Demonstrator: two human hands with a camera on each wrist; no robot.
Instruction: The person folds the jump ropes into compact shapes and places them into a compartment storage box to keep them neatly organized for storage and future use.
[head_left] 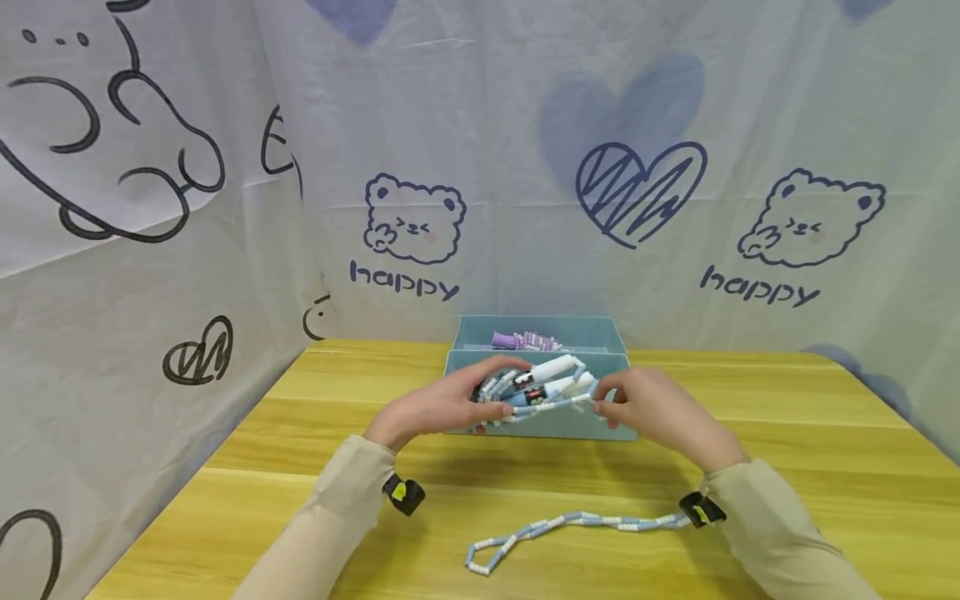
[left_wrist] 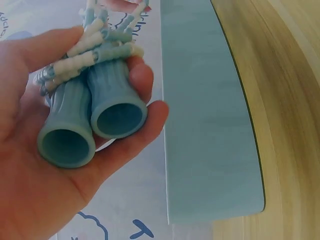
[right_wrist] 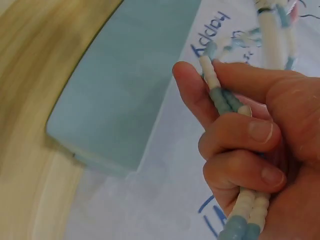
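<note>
In the head view my left hand point(head_left: 438, 406) holds a blue-and-white beaded jump rope point(head_left: 553, 368) by its bundled handles, over the front of a light blue box. The left wrist view shows two flared blue handle ends point(left_wrist: 111, 87) side by side in the palm, with beaded cord wrapped across them. My right hand point(head_left: 663, 414) grips a doubled length of the beaded cord point(right_wrist: 243, 204), fingers curled round it. Part of the cord point(head_left: 558, 524) lies on the table below, running toward the right wrist and ending in a loop at the left.
The light blue box point(head_left: 540, 423) stands at the table's back edge behind both hands. In its rear compartment lies a purple-and-white beaded jump rope point(head_left: 507, 341). A printed white curtain point(head_left: 517, 250) hangs behind and to the left of the wooden table point(head_left: 270, 492).
</note>
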